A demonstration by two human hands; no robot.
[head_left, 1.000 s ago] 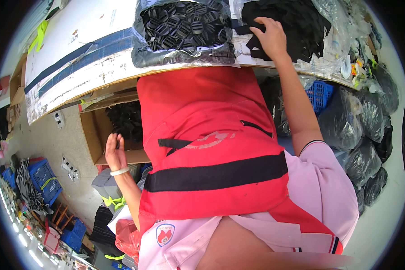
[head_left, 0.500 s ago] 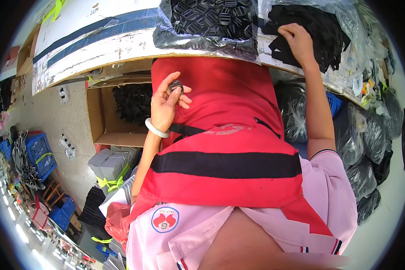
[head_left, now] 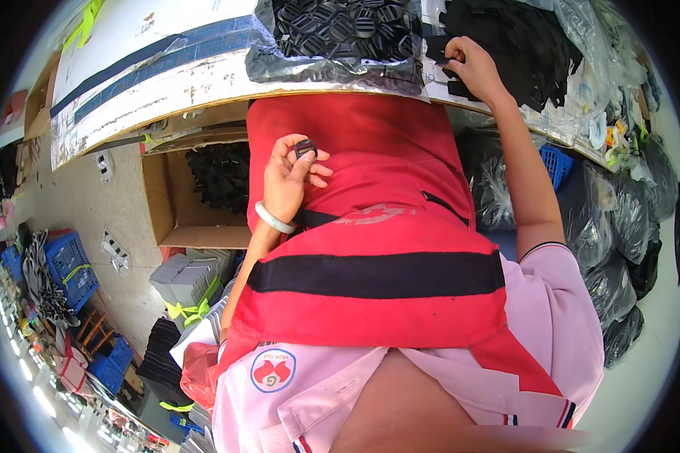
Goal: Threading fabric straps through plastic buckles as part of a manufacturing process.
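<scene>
A small black plastic strap buckle [head_left: 305, 149] is pinched between the thumb and fingers of my left hand [head_left: 285, 177], over the red apron. My right hand [head_left: 472, 69] is at the table's far right, thumb and fingertips closed on the end of a short black webbing strap [head_left: 436, 50]. Beside that hand lies a heap of black webbing pieces [head_left: 510, 53] on clear plastic. Left of it, an open plastic-lined tray of black buckles [head_left: 340, 30] sits on the table.
The worn white tabletop [head_left: 166, 83] has a wooden front edge. Beneath it at left stands a cardboard box [head_left: 162, 200] with black pieces inside. Stacked grey sheets [head_left: 181, 279] are below the box. Dark plastic bags [head_left: 589, 219] and a blue basket [head_left: 555, 166] are at right.
My right hand has shifted slightly left, toward the buckle tray, with the strap end in its fingers. My left hand has turned the buckle more upright and moved a little right.
</scene>
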